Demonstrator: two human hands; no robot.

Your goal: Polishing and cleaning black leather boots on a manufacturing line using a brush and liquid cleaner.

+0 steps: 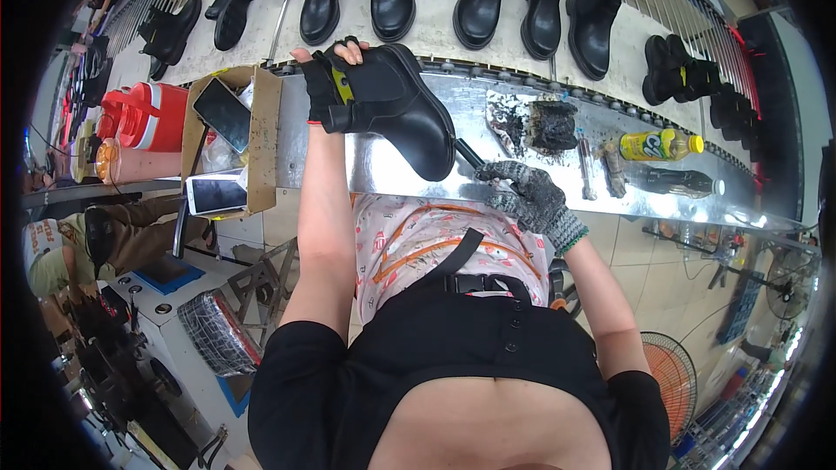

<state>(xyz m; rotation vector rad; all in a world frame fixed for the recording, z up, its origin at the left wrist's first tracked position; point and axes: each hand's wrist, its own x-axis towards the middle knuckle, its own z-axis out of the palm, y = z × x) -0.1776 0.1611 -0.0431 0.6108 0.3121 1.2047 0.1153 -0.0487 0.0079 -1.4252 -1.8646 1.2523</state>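
Observation:
A black ankle boot [402,109] with a yellow-green pull tab is tipped on its side, toe toward me, above the metal table [370,164]. My left hand [327,78], in a black glove with bare fingertips, is closed round its upper near the tab. Gripped in my right hand [526,197], which wears a grey knitted glove, is a dark slim stick-like tool [469,153]. The tool's far end meets or nearly meets the sole edge at the toe; its exact kind is unclear. To the right lies a black crusted block [553,125] on a stained sheet [508,113].
Several black boots [483,2] stand along the pale conveyor [427,13] beyond the table. At left, a cardboard box [261,152] holds phones beside a red jug [148,115]. Two thin tools [586,170], a yellow bottle [655,146] and a dark bottle [679,182] lie at right.

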